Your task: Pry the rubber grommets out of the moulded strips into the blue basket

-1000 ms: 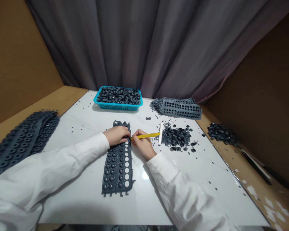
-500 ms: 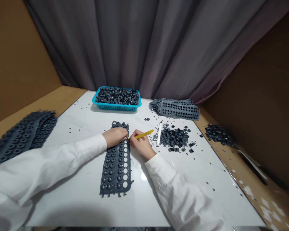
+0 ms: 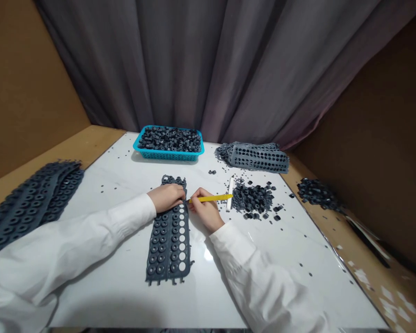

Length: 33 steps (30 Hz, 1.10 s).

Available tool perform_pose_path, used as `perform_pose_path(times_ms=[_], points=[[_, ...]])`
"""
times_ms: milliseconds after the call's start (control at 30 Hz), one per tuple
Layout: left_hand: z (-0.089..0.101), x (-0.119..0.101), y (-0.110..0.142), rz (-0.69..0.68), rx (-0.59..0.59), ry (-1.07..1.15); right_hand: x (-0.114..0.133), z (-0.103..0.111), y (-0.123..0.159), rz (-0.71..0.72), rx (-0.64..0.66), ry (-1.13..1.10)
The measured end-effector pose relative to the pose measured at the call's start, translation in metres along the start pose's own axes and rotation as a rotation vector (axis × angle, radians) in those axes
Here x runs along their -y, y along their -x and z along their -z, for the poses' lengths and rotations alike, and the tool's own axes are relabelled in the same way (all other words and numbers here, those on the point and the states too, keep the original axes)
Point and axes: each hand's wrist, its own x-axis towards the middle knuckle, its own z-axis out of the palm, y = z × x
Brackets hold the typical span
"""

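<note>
Sheet: dark grey, patterned with columns of rings and one of white-showing round holes; tool: yellow; basket: turquoise; table: white; curtain: plain purplish-grey; sleeves: plain white.

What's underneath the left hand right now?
The left hand rests on the far part of the dark sheet. Raised rings and a column of holes show nearer the camera, the sheet's far end beyond the hand. The part it covers cannot be seen.

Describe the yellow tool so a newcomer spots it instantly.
On the white tabletop, find the dark sheet under the left hand. Just right of it, the right hand holds the slim tool. It's bright yellow, unlike the white stick near its outer end.
</note>
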Motion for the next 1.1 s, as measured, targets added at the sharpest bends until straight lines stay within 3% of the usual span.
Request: perform_pose_path(times_ms=[267, 567, 867, 1100], points=[[0.005, -0.004, 0.001, 0.032, 0.062, -0.018, -0.002, -0.001, -0.002, -0.013, 0.027, -0.011], [0.005, -0.003, -0.005, -0.041, 0.048, -0.099, 0.004, -0.003, -0.008, 0.013, 0.041, 0.126], [0.005, -0.003, -0.008, -0.043, 0.041, -0.081, -0.002, -0.003, -0.005, -0.018, 0.025, 0.028], [0.001, -0.002, -0.010, -0.103, 0.044, -0.142, 0.006, -0.003, -0.007, 0.001, 0.053, 0.117]])
